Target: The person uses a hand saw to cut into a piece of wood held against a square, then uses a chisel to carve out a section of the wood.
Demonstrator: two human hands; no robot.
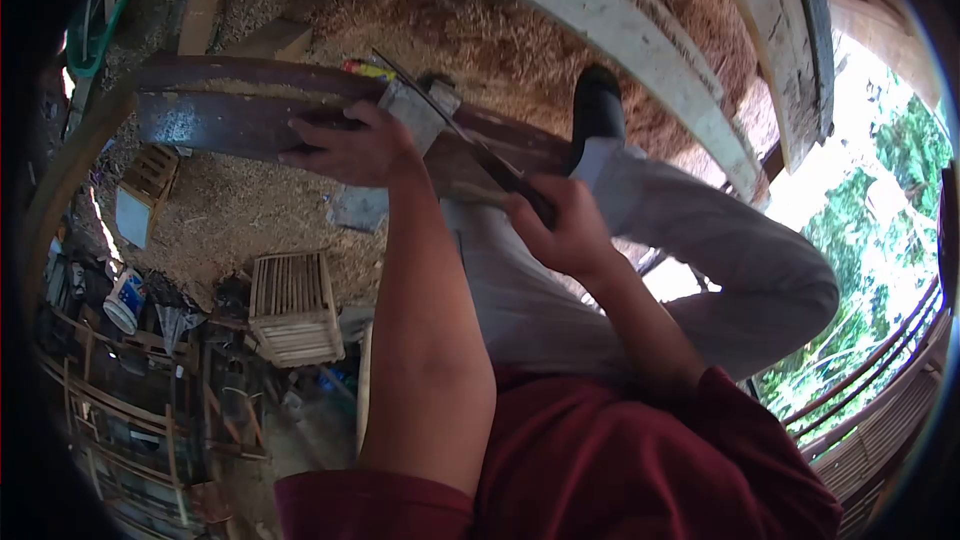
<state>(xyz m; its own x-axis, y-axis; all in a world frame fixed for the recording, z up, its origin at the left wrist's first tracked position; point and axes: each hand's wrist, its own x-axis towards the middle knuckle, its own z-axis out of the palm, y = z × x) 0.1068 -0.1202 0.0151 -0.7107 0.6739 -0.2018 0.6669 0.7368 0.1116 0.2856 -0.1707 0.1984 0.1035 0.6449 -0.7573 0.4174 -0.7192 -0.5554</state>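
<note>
A long dark brown wooden piece (235,125) lies across the upper left and middle of the head view. My left hand (355,145) rests on it with the fingers spread over its surface. Wrapped round the dark handle of a long thin tool (490,162) is my right hand (565,225). The tool's narrow blade points up and left, passing over a grey block (418,112) beside the wood. A small yellow and red packet (369,69) lies by the block's upper left. The underside of my left palm is hidden.
Shavings cover the ground (260,200). Pale curved boards (580,15) cross the upper right. A slatted wooden stool (297,305), a smaller slatted box (150,175) and a white bucket (125,302) stand at the left. My bent leg (720,230) is at the right.
</note>
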